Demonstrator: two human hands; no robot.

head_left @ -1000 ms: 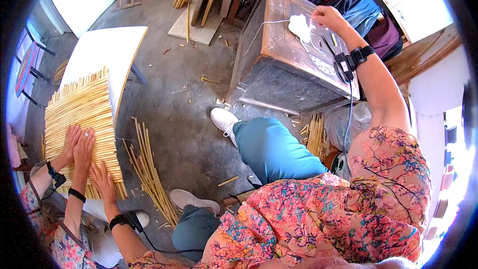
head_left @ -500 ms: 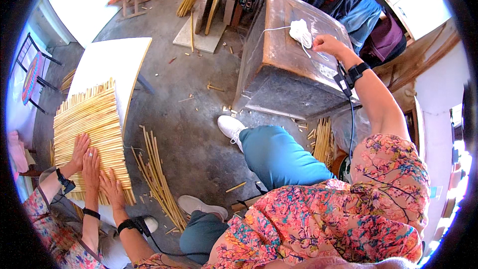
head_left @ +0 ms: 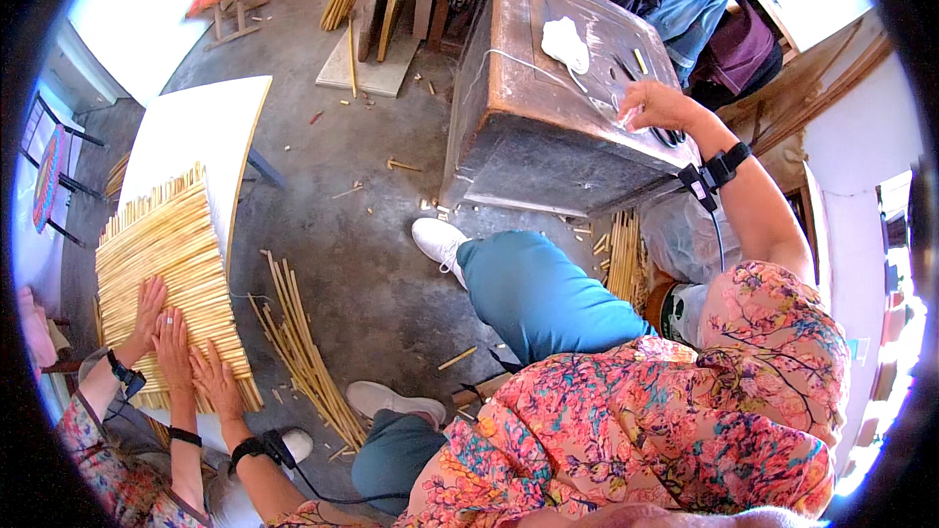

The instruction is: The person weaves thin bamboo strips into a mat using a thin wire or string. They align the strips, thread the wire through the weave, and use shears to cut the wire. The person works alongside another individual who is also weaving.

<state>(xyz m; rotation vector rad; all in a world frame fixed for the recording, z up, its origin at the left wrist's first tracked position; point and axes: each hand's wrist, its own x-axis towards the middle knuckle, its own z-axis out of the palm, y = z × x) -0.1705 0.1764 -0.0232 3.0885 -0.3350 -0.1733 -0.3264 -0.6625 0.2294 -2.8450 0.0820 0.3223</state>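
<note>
The biggest thing near you is the brown wooden chest (head_left: 548,152), at your right side. Next comes the white board (head_left: 201,122) at your left, with the mat of yellow sticks (head_left: 161,264) lying flat on it. The mat looks light. Each stick should feel stiff, smooth and a bit slippery, and thin ones could snap. The whole mat may sag between sticks, so hold it by both sides with your palms flat and wide.

Your left hand (head_left: 217,381) lies on the mat near its lower right edge, fingers spread. The other person's hands (head_left: 173,344) lie flat just beside it. Your right hand (head_left: 653,106) is over the chest with its fingers bent in; you cannot tell from here if they pinch the string.

The bundle of white string (head_left: 565,46) sits on the chest. It looks soft and light and could tangle, so take it by a loose end. Smallest are the black scissors (head_left: 669,141), partly under your right hand; the loops are the safe part to hold.
</note>
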